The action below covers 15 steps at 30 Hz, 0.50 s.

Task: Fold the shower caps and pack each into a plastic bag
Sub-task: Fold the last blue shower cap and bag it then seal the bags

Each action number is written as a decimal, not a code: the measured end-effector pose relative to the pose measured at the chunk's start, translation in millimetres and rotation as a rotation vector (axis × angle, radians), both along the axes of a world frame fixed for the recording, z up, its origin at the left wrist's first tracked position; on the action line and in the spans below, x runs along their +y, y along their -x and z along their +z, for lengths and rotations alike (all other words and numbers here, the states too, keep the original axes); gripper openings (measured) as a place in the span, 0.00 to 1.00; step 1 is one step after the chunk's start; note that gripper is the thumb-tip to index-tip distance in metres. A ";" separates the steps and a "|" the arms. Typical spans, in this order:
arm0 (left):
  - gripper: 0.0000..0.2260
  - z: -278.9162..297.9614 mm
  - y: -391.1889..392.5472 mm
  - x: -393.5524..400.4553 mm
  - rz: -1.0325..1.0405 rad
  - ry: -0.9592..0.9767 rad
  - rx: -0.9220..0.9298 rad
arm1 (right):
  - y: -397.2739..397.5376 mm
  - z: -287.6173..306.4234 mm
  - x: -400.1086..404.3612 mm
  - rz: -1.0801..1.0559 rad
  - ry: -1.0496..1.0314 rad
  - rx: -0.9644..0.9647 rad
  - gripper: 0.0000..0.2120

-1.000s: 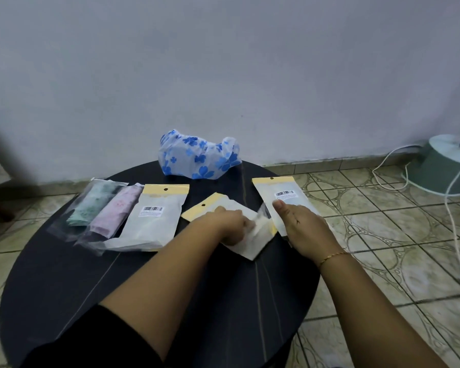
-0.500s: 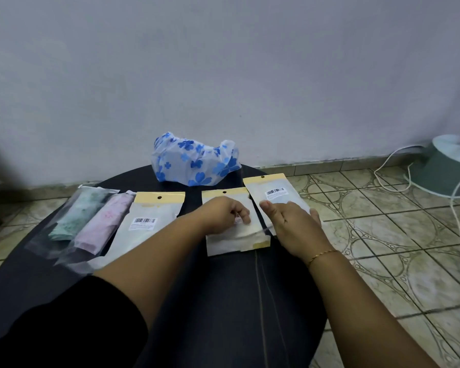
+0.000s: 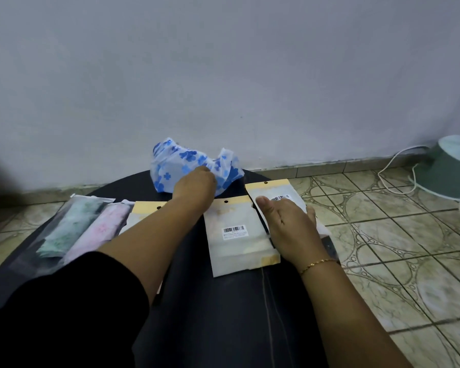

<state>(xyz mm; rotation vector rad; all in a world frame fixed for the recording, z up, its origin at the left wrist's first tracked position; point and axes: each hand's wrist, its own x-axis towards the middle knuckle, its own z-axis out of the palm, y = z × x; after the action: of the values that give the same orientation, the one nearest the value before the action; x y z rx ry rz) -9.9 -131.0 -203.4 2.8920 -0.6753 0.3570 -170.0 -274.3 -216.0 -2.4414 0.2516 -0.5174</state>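
At far centre of the round table (image 3: 223, 328), left hand (image 3: 195, 185) had left the middle bag (image 3: 237, 235) and reached the blue-flowered shower cap (image 3: 175, 166) (fingers hidden, grip untellable). Right hand (image 3: 290, 229) pressed flat, fingers straight, on the right bag (image 3: 274, 193). Folding likely next.

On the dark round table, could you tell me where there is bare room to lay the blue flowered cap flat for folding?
The near part of the table is bare, bordered by the middle bag and both forearms. The far half is crowded: the blue cap under the left hand, the right hand on the right bag, packed bags at left.
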 end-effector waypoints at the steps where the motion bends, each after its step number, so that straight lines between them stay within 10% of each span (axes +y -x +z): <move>1: 0.08 -0.6 -2.1 1.6 -0.004 0.013 -0.018 | -0.5 -0.7 -0.2 0.006 0.005 -0.001 0.41; 11: 0.14 34.8 56.9 38.0 -0.176 0.468 -0.313 | 21.0 24.3 26.8 0.125 -0.187 -0.279 0.28; 15: 0.16 40.5 95.2 66.0 -0.290 0.552 -0.442 | 44.7 37.7 55.6 0.116 -0.641 -0.137 0.34</move>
<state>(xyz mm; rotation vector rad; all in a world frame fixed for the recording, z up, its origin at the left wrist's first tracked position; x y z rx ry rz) -105.1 -65.0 -162.9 2.1710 -0.8759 0.9783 -214.6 -218.7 -178.3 -1.7795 0.1809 -0.4622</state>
